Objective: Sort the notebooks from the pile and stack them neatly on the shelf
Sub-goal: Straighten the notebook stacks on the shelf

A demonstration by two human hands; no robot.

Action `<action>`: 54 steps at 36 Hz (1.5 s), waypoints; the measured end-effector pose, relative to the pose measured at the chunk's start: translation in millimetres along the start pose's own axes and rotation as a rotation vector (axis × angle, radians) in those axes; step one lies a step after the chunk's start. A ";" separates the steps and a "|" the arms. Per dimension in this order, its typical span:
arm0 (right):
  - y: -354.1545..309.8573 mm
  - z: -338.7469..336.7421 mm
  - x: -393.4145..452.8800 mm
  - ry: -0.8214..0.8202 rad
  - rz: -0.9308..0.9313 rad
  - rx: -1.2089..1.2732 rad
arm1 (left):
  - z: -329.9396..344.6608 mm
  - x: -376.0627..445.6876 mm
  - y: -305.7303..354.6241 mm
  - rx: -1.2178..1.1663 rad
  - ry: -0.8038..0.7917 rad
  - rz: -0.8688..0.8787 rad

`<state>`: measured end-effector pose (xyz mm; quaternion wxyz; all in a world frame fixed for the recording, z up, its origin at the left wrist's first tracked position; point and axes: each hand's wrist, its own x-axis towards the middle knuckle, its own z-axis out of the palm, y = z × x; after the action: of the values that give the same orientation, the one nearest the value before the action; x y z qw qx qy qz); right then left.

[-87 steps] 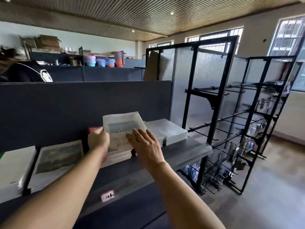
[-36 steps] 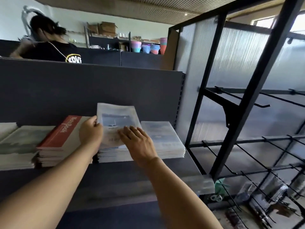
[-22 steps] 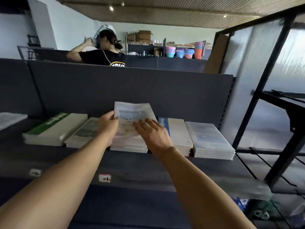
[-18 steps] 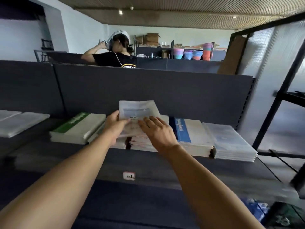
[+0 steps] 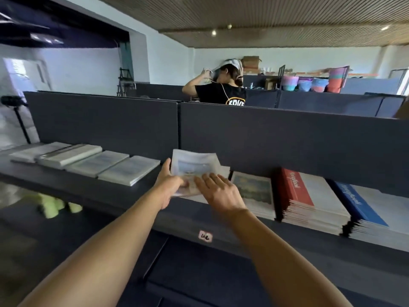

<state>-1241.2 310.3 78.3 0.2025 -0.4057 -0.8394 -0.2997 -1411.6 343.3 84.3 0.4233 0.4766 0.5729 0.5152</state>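
Observation:
A thin plastic-wrapped notebook [image 5: 194,166] with a pale picture cover is held over the dark grey shelf [image 5: 124,193], its far edge raised. My left hand [image 5: 169,187] grips its left edge, thumb up along the side. My right hand [image 5: 218,191] lies flat on its near right corner with fingers straight. A low white stack [image 5: 224,171] shows just under it. To the right stand stacks of notebooks: a painted-cover stack [image 5: 254,191], a red-spined stack [image 5: 309,200] and a blue-spined stack [image 5: 371,213].
Several flat wrapped notebook stacks [image 5: 93,161] lie on the shelf to the left. A dark back panel [image 5: 265,140] rises behind the shelf. A person in a black shirt [image 5: 223,89] stands beyond it. Yellow-green items [image 5: 55,207] sit below the shelf at left.
I have moved left along the shelf carrying the notebook in both hands. The red and blue stacks now lie to my right and further wrapped stacks have come into sight on the left.

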 end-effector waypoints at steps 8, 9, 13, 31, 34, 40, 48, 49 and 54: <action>-46.1 38.2 58.8 -0.228 -0.121 0.044 | -71.1 24.5 -7.3 0.040 0.083 0.008; -52.4 45.3 64.5 -0.272 -0.132 0.032 | -78.6 28.5 -8.9 0.037 0.083 0.006; -74.7 53.8 86.7 -0.192 -0.042 0.048 | -106.7 52.9 -18.6 0.070 0.072 0.002; -122.6 128.4 135.1 -0.566 0.309 -0.013 | -126.8 169.3 -65.6 0.276 -0.372 -0.001; -126.0 131.6 136.6 -0.593 0.354 -0.022 | -122.7 171.8 -71.1 0.411 -0.383 0.096; -127.4 135.8 145.0 -0.599 0.412 -0.040 | -122.1 178.9 -71.5 0.599 -0.560 0.132; -128.7 142.2 151.0 -0.689 0.465 -0.009 | -128.8 185.5 -68.4 1.020 -0.742 0.234; -126.6 140.4 153.2 -0.711 0.479 0.018 | -128.2 184.7 -68.4 1.099 -0.726 0.287; -118.1 134.8 172.4 -0.838 0.508 0.007 | -122.4 174.0 -64.6 1.359 -0.688 0.473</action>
<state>-1450.6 438.7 39.4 -0.0848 -0.6827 -0.7242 -0.0489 -1570.8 490.4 34.7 0.0725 0.8716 0.4826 -0.0466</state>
